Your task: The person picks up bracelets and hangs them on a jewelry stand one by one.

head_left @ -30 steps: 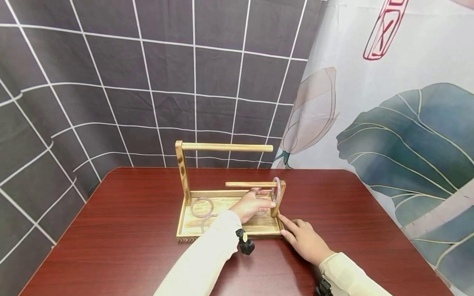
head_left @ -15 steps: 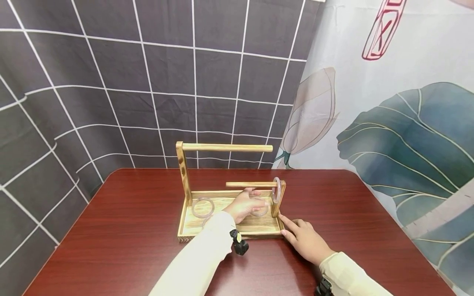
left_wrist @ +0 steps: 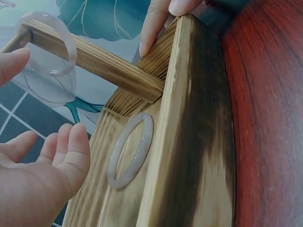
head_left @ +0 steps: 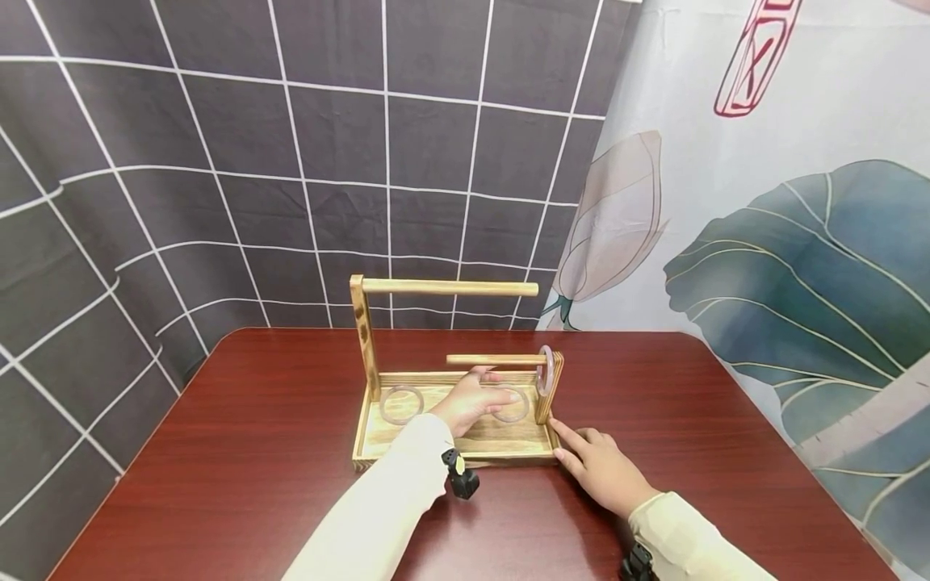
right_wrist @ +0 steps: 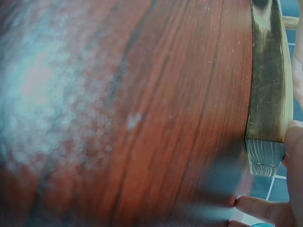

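A wooden display stand [head_left: 465, 457] has a shallow tray, a high bar [head_left: 450, 287] and a lower bar [head_left: 494, 360]. A pale translucent bangle [head_left: 546, 371] hangs on the lower bar, close to its right post. Over the tray, my left hand [head_left: 468, 401] holds nothing; in the left wrist view its thumb and loosely bent fingers stand apart. Another bangle [left_wrist: 131, 150] lies flat in the tray near the post, and a further bangle [head_left: 402, 405] lies at the tray's left end. My right hand [head_left: 601, 472] rests against the tray's right front corner, fingers mostly straight.
The stand sits on a reddish-brown wooden table [head_left: 254, 436]. Behind it hangs a dark gridded cloth [head_left: 429, 145], with a floral-printed cloth [head_left: 625, 242] at the right. My left sleeve [head_left: 378, 508] covers part of the tray's front left.
My left hand has moved left, away from the bangle on the lower bar, uncovering the bangle lying below it. The right hand has stayed at the tray's corner.
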A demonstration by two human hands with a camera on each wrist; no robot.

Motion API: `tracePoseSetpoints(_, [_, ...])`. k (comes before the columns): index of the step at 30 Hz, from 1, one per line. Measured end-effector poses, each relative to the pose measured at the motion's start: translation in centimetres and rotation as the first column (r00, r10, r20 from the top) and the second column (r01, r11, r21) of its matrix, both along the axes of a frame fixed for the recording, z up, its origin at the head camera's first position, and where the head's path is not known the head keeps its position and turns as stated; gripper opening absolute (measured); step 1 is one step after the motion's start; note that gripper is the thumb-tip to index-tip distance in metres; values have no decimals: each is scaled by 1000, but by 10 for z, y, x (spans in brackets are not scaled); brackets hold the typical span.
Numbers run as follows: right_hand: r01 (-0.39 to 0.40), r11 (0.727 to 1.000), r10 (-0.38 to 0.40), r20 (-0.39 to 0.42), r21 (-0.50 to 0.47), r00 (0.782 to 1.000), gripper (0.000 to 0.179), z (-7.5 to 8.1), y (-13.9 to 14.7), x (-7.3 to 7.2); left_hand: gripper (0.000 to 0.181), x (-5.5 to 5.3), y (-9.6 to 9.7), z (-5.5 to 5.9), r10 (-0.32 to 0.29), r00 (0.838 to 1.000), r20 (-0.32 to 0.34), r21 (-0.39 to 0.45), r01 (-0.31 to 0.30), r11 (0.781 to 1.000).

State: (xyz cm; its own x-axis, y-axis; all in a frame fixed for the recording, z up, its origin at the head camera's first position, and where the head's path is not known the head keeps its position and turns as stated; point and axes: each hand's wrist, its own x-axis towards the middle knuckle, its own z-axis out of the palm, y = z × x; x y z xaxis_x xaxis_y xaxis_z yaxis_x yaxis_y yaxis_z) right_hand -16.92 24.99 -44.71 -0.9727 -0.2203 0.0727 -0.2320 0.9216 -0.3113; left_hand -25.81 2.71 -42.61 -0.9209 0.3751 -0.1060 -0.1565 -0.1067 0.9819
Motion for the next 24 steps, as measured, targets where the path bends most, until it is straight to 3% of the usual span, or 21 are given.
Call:
tracePoseSetpoints(10, [-6,1000,6,5,5,1000,48,1,1,0,77,1,-10,-1,-38,999,-29,-22,38,999])
tracePoseSetpoints(24, [-7,1000,7,15,6,1000,49,1,1,-1,78,2,-22,4,-41,999,-34,-96,38,995])
